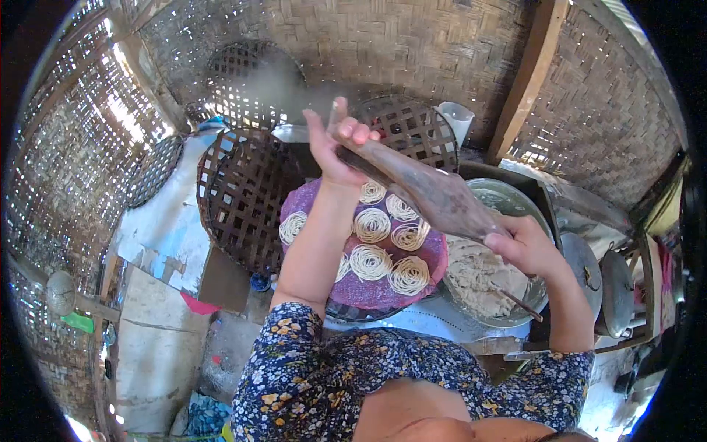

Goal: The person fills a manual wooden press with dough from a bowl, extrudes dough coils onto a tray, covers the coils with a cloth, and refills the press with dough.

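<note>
Both of my hands hold a long, dark wooden piece (427,188), narrow at its upper left and wider toward the lower right. My left hand (339,147) is closed round its upper end, with the thumb sticking out. My right hand (526,250) grips the lower right end, thumb on top. Below it lie several pale coils of noodle-like strands (372,225) on a purple cloth-covered round tray (353,295). To the right, under my right arm, a metal basin (545,221) contains pale, lumpy dough (479,272). A thin stick (519,303) rests across the basin's near side.
Dark woven baskets stand around the tray, one at the left (247,206) and one behind (409,129). A white plastic pitcher (458,121) is at the back. Metal lids (582,272) stand at the right. A woven bamboo wall (412,44) and a wooden post (530,81) close off the back.
</note>
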A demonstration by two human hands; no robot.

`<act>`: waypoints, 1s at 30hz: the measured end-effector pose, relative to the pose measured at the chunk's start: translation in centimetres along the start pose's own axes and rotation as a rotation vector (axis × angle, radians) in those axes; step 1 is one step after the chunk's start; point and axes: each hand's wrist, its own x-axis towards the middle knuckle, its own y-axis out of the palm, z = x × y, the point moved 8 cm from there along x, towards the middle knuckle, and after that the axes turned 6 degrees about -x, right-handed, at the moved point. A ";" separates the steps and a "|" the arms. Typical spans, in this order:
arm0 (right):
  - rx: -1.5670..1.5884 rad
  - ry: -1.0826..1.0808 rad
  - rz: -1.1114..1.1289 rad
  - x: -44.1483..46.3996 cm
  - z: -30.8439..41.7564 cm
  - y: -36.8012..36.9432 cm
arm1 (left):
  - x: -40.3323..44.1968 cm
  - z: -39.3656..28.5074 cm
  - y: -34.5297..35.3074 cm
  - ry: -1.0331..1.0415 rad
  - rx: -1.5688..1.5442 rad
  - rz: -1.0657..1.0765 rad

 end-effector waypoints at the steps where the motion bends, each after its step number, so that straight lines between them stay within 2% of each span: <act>1: 0.022 -0.016 -0.026 0.3 0.7 0.0 | 0.4 -0.5 0.5 -0.001 0.003 0.015; 5: -0.037 0.000 -0.023 1.4 0.6 1.0 | 0.8 -2.2 1.6 -0.017 0.036 0.076; 9: 0.065 -0.016 0.069 0.7 0.9 2.3 | -0.8 -2.4 1.8 -0.028 0.123 0.079; 11: 0.144 -0.057 0.061 -0.3 0.9 2.4 | -1.8 -1.7 1.7 -0.053 0.111 0.057; 14: 0.254 0.085 0.108 -1.7 -0.7 2.6 | -2.3 0.1 1.3 -0.063 0.098 0.035; 19: 0.254 0.090 0.082 -2.7 -2.5 2.5 | -1.9 3.6 0.6 -0.190 -0.069 0.066; 22: 0.307 0.124 0.064 -3.2 -3.1 2.7 | -2.9 7.8 0.5 -0.375 0.207 -0.095; 23: 0.331 0.132 0.052 -3.2 -3.3 2.8 | -3.2 8.1 -2.9 -0.339 0.880 0.123; 25: 0.341 0.129 0.049 -2.9 -4.2 3.1 | -5.6 9.8 -7.7 -0.579 1.370 0.081; 26: 0.346 0.131 0.050 -2.8 -4.6 3.2 | -8.4 11.0 -8.7 -0.867 1.155 -0.195; 28: 0.291 0.135 0.039 -2.6 -4.6 3.0 | -10.2 11.6 -14.3 -0.970 1.094 -0.266; 30: 0.275 0.143 0.024 -2.5 -4.7 2.9 | -10.9 12.0 -14.8 -0.989 1.082 -0.287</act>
